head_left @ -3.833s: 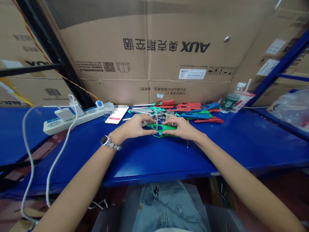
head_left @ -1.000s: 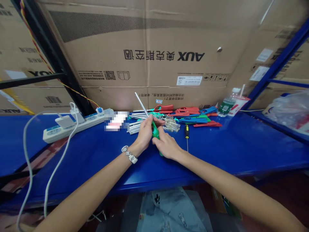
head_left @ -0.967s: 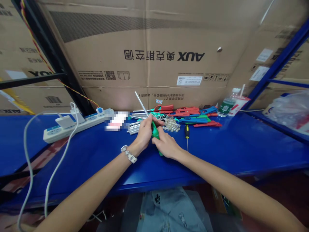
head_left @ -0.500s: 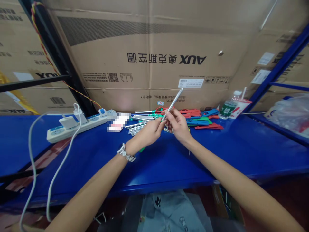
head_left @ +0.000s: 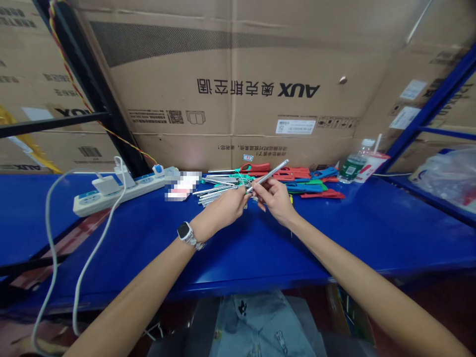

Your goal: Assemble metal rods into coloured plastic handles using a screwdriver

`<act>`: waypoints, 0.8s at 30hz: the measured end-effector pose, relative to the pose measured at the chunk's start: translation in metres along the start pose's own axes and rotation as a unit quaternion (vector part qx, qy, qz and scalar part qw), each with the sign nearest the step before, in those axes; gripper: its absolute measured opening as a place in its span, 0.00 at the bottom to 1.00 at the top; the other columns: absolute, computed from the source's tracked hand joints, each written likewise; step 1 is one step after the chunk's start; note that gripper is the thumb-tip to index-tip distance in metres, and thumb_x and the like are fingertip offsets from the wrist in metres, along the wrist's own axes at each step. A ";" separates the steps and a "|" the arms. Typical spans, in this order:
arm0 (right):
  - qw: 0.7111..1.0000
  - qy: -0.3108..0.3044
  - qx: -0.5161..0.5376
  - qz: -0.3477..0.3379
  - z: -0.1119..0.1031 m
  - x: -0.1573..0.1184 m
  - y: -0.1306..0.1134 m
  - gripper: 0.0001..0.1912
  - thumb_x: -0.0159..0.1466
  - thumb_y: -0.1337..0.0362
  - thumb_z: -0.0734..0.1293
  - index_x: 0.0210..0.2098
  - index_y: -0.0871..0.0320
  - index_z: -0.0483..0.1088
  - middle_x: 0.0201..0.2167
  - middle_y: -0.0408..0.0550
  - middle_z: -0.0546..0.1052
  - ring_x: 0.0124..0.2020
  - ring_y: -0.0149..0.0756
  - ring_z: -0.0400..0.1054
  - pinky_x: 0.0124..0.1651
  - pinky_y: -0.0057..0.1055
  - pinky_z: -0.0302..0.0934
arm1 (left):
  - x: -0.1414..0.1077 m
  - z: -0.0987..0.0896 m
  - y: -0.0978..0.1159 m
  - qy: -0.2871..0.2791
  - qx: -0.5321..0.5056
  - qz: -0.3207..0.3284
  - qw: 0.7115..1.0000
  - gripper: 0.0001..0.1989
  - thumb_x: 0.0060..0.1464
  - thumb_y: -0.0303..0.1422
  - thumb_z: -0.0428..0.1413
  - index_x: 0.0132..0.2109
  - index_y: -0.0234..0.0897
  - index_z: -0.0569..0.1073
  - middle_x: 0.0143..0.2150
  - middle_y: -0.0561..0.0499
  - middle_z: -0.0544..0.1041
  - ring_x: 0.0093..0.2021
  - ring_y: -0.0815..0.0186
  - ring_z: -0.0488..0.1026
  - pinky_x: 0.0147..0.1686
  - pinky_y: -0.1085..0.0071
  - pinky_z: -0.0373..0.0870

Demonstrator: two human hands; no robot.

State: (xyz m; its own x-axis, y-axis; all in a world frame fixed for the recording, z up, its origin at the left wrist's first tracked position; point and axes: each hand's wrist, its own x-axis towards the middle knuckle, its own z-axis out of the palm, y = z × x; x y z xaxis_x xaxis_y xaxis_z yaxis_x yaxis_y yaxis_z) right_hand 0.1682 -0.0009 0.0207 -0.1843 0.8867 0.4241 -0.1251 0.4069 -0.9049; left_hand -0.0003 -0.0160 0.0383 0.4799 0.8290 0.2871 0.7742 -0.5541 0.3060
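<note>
A slim silver metal tube [head_left: 273,171] slants up to the right between my hands. My left hand [head_left: 232,203], with a watch at its wrist, is closed around its lower end, which is hidden in the fingers. The fingertips of my right hand [head_left: 277,201] pinch the tube a little higher up. Just behind my hands, several similar silver tubes [head_left: 215,192] lie pointing left on the blue table. Beside them lie red handles [head_left: 293,172], blue handles [head_left: 307,188] and green ones, with oblong openings, like those of long-necked lighters.
On the left, a white power strip [head_left: 107,197] with plugs and cables lies on the blue table [head_left: 238,253]. A bottle [head_left: 351,166] and a cup with a straw [head_left: 370,166] stand back right. Behind rises a large cardboard panel [head_left: 238,59]. Plastic bags [head_left: 449,176] lie far right.
The tube's upper end has tipped down and to the right, so it lies flatter. Both hands stay on it; my left wrist has turned, and the green piece below it no longer shows.
</note>
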 end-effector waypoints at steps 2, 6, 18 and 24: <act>1.000 -0.006 0.011 0.003 0.000 0.001 -0.001 0.27 0.55 0.40 0.75 0.35 0.56 0.70 0.21 0.37 0.68 0.16 0.25 0.57 0.14 0.25 0.52 | 0.000 -0.001 0.001 0.001 0.003 0.001 1.000 0.13 0.72 0.34 0.44 0.46 0.34 0.71 0.36 0.43 0.77 0.33 0.59 0.74 0.35 0.65 0.67; 1.000 -0.009 0.020 0.010 -0.001 0.001 -0.003 0.27 0.53 0.40 0.76 0.34 0.56 0.70 0.17 0.34 0.62 0.15 0.24 0.52 0.15 0.25 0.48 | 0.000 -0.001 0.002 -0.003 0.017 0.002 1.000 0.12 0.72 0.33 0.44 0.45 0.34 0.70 0.35 0.44 0.77 0.31 0.60 0.73 0.34 0.65 0.66; 0.999 -0.037 -0.015 -0.019 -0.006 -0.009 0.000 0.20 0.59 0.45 0.74 0.35 0.55 0.71 0.18 0.35 0.63 0.19 0.27 0.54 0.22 0.27 0.50 | -0.003 0.007 -0.006 0.011 0.012 0.059 0.998 0.12 0.72 0.35 0.41 0.45 0.36 0.66 0.38 0.43 0.77 0.35 0.58 0.73 0.35 0.64 0.65; 0.998 -0.009 0.012 0.065 -0.024 0.002 -0.001 0.14 0.58 0.54 0.68 0.39 0.55 0.70 0.20 0.38 0.68 0.19 0.29 0.56 0.20 0.27 0.50 | -0.005 0.001 -0.012 -0.019 0.009 0.007 1.000 0.11 0.72 0.37 0.41 0.44 0.38 0.64 0.33 0.48 0.74 0.30 0.59 0.70 0.31 0.65 0.59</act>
State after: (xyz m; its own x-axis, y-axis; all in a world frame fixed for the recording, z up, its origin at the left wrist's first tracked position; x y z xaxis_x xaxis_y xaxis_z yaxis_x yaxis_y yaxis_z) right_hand 0.1918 0.0057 0.0217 -0.2175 0.9272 0.3049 -0.1226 0.2840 -0.9510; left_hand -0.0112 -0.0135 0.0322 0.5063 0.8234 0.2562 0.7745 -0.5648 0.2847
